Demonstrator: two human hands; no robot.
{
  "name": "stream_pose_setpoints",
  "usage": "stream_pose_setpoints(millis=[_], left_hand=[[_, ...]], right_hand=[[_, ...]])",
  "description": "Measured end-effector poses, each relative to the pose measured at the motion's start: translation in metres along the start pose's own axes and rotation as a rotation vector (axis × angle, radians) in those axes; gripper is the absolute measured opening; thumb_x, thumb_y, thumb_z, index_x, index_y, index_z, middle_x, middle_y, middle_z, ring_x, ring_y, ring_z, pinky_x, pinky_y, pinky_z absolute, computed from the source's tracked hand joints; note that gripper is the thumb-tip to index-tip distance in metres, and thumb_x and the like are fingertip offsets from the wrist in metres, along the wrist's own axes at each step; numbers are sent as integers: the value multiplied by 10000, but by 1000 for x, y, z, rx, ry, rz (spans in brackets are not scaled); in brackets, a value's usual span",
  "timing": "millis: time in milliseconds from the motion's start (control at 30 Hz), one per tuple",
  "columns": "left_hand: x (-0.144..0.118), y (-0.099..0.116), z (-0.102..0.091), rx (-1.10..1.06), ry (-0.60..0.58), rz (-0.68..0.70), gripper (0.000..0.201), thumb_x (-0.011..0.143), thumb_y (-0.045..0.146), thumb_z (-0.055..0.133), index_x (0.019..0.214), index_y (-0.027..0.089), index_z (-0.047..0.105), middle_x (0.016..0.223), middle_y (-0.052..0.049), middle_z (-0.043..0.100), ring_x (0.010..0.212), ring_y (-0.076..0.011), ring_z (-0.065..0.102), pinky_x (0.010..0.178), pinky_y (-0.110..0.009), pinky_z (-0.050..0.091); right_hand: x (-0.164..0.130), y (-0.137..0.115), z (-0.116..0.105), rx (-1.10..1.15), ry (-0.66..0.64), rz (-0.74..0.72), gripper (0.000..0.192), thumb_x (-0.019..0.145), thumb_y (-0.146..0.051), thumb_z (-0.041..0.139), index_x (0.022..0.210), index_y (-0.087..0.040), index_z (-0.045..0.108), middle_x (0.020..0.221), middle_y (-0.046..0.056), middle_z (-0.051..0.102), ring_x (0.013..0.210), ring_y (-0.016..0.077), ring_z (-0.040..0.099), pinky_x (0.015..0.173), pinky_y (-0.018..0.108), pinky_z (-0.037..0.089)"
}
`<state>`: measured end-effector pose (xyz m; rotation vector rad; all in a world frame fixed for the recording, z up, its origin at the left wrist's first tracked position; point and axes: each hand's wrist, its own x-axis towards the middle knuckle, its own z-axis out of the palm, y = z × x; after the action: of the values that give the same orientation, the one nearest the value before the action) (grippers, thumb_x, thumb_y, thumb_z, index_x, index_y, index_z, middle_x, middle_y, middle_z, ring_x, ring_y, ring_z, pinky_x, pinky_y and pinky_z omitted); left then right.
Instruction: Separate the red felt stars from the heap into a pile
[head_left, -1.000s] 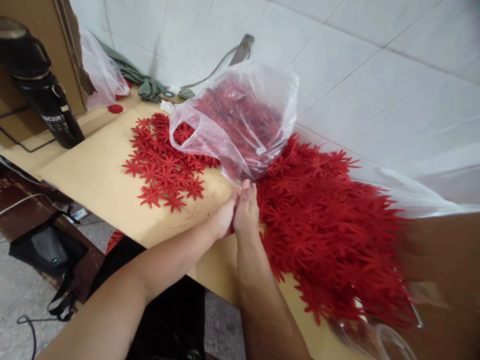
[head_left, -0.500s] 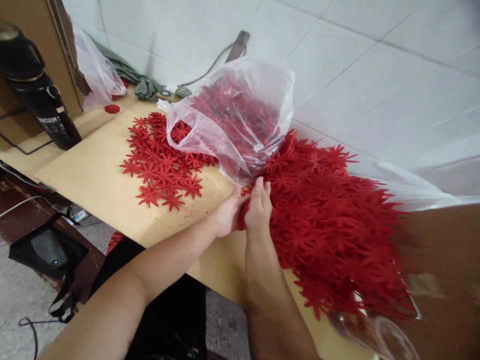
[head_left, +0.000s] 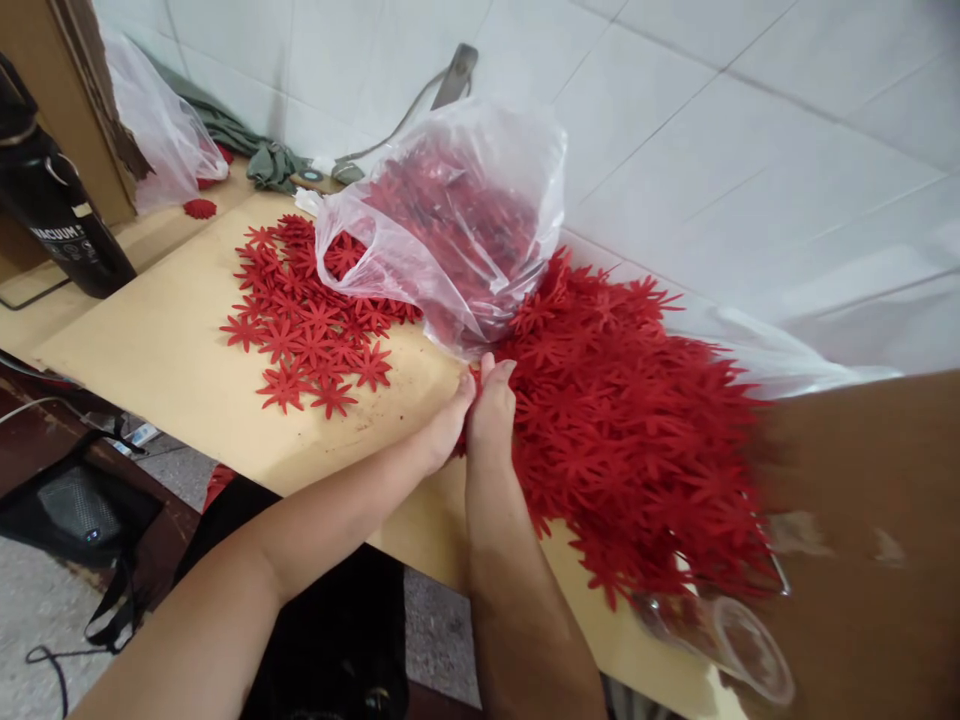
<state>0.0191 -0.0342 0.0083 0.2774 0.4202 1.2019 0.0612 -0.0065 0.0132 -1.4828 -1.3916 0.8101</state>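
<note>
Head view now: my left hand (head_left: 444, 432) and my right hand (head_left: 491, 415) are pressed together at the near edge of the big heap of red star-shaped felt flowers (head_left: 637, 430), fingertips pinching what looks like a thin bunch of those cut-outs between them, though how many I cannot tell, since my palms hide the grip. Both hands are closed on that bit of red felt, low against the tan fibreboard tabletop (head_left: 165, 350), so the pieces stay flat as I work them. Just beyond my fingers slumps a clear plastic bag stuffed with more red flowers (head_left: 457, 220), its mouth gaping left. Left of it, a smaller spread of single red flowers (head_left: 307, 320) lies flat and apart from the heap, each one showing. Well off at the left edge stands a black vacuum flask (head_left: 52, 210), and a second crumpled clear bag (head_left: 161, 130) leans by the white tiled wall (head_left: 750, 150).
</note>
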Motion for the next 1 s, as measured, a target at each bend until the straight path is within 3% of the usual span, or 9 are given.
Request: stream_pose_setpoints(millis=[200,333,400,500,567,667,767,933,1000], left_hand=[[-7,30,-2,-368,76,52,554,820,524,243,1069,191,609,1103,-80,617,1129,-189,500,951,-328,393],[-6,28,-5,-900,-191,-498,572,800,359,168,897,106,672,898,-121,643,1053,-205,546,725,-344,463],[-5,22,-2,-926,-208,-588,574,796,364,168,898,101,668,914,-115,633,1062,-215,536,716,-365,460],[-5,20,2,-576,21,-217,429,794,476,332,1008,248,625,1094,-40,613,1084,-171,524,895,-352,416],[-5,25,0,-326,103,-35,471,814,508,302,1146,268,535,1195,-37,558,1129,-176,491,970,-378,368],[-4,36,-10,-190,131,60,585,827,545,185,1276,238,399,1268,-53,494,1196,-187,432,988,-400,351],[-1,38,-14,-70,186,140,534,839,508,198,1283,276,384,1315,-15,448,1262,-161,350,1015,-351,320],[5,15,-2,140,127,285,427,867,325,304,1242,190,457,1336,2,428,1312,-125,241,1071,-242,163],[5,11,0,157,80,220,448,871,363,281,1237,187,467,1295,-12,472,1302,-163,269,1074,-295,173]], right_hand=[[-32,15,10,-157,-120,-452,581,849,-503,228,1309,-173,361,1395,86,340,1325,186,230,1083,469,152],[-39,-7,15,-176,-205,-539,533,864,-451,233,1275,-168,421,1379,82,370,1327,194,222,1080,468,162],[-25,-14,15,-190,-200,-450,526,846,-453,289,1223,-144,485,1346,96,417,1320,205,239,1078,454,178],[-7,-11,14,-180,-134,-277,515,834,-435,310,1202,-132,505,1330,101,436,1304,207,275,1071,443,207],[-13,-3,15,-205,-123,-322,502,848,-408,281,1239,-153,466,1354,86,407,1312,196,261,1080,448,187],[-45,5,19,-230,-190,-457,501,866,-371,259,1327,-188,330,1417,59,296,1334,176,200,1089,465,148],[-65,1,18,-121,-258,-428,514,862,-398,273,1339,-207,299,1451,39,200,1349,180,139,1088,482,130],[-19,-4,8,91,-172,-87,591,861,-487,162,1302,-162,383,1385,69,355,1304,187,281,1073,437,223],[-3,2,7,55,-117,-32,624,849,-513,186,1316,-137,357,1390,95,342,1303,210,282,1071,459,206]])
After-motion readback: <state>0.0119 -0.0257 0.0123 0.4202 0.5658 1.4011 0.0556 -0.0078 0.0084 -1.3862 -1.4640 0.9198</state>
